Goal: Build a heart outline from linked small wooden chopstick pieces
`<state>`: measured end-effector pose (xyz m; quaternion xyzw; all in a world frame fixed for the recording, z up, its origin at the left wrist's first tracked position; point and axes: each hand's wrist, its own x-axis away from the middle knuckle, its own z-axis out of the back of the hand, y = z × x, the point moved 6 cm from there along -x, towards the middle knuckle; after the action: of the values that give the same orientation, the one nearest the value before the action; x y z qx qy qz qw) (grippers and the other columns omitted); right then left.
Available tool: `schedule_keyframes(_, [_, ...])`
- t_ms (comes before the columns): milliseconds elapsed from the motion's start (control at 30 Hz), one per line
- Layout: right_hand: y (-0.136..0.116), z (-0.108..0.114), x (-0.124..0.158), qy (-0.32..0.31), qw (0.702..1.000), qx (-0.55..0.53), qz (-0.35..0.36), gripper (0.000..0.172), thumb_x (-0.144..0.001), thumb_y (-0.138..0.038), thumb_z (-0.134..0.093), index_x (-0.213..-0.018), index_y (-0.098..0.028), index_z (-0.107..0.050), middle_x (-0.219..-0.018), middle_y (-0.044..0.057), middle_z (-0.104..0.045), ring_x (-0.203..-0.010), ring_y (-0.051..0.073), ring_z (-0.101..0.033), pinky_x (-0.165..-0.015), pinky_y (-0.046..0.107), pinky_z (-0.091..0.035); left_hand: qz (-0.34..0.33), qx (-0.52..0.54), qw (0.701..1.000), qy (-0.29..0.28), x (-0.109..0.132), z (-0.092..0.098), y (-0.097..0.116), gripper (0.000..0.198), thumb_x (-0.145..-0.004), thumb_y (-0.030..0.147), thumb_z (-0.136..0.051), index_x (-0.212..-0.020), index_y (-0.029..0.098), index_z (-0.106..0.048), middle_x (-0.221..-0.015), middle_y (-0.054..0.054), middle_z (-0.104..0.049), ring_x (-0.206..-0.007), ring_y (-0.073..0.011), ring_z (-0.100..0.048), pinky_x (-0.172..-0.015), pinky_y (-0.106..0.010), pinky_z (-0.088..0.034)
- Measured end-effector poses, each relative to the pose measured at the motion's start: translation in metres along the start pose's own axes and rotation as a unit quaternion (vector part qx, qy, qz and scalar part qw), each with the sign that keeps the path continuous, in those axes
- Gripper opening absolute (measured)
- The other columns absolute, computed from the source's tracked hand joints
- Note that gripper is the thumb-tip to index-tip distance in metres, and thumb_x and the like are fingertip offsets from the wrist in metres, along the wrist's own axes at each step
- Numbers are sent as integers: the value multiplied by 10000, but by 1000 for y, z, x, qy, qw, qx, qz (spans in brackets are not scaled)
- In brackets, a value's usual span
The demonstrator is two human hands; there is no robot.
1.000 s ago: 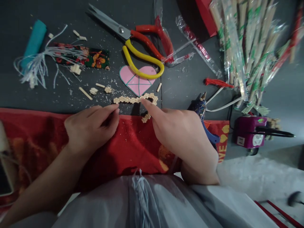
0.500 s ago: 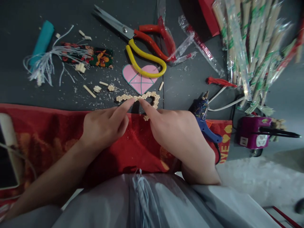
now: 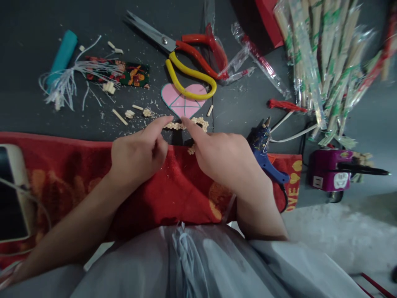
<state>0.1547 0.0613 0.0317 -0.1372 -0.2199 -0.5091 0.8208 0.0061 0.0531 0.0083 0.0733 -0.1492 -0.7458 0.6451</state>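
A knobbly strip (image 3: 175, 126) of small beige clusters lies across the table just below a pink paper heart (image 3: 194, 103); its right part curls round under my right hand. My left hand (image 3: 136, 155) has its index finger stretched out over the strip's left part, the other fingers curled under. With its index finger pointing to the strip's middle, my right hand (image 3: 228, 159) covers some of the curl. Nothing shows held in either hand; whether the fingertips press on the strip I cannot tell. Loose beige clusters (image 3: 147, 112) and a short stick (image 3: 119, 117) lie to the left.
Large scissors (image 3: 178, 56) with red and yellow handles overlap the heart. A blue glue gun (image 3: 265, 151) lies right of my right hand. Wrapped bundled sticks (image 3: 325, 62) and a purple box (image 3: 331, 169) are farther right. A phone (image 3: 15, 190) rests on the red cloth (image 3: 173, 186).
Both index fingertips have shifted slightly up and moved apart from each other over the strip. The left fingertip now covers more of the strip's left part.
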Motion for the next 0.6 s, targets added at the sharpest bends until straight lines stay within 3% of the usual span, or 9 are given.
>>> schedule_keyframes(100, [8,2,0,29,999,-14,-9,621,-994,-164,-318,-1611,-211,-358,-925,128,-794,-786,258,-743,-603,272,-433,-2,-5,1000,10,0,-3,-2,495,-940,296,-404,-1371,292,-648,-821,-16,-751,-652,-195,-675,-615,-292,-410])
schedule_keyframes(300, [18,3,-4,63,995,-83,-9,588,-981,-148,-296,-1543,-210,-457,-975,105,-786,-789,252,-717,-667,296,-437,4,9,1000,14,-1,-5,-4,500,-927,275,-407,-1360,324,-652,-855,-15,-744,-656,-190,-650,-648,-290,-416])
schedule_keyframes(433, [21,2,-7,77,989,-130,-4,571,-966,-140,-302,-1491,-215,-515,-1015,95,-781,-807,246,-704,-699,304,-431,-2,14,1000,27,-2,-2,-4,471,-918,270,-434,-1319,306,-677,-820,-2,-735,-609,-165,-597,-623,-281,-386])
schedule_keyframes(600, [27,4,-6,92,982,-162,-21,564,-967,-143,-283,-1469,-185,-536,-1018,95,-774,-841,238,-695,-738,312,-438,19,23,1000,3,-4,1,-2,490,-927,270,-405,-1337,269,-673,-774,-4,-702,-601,-164,-545,-636,-288,-406])
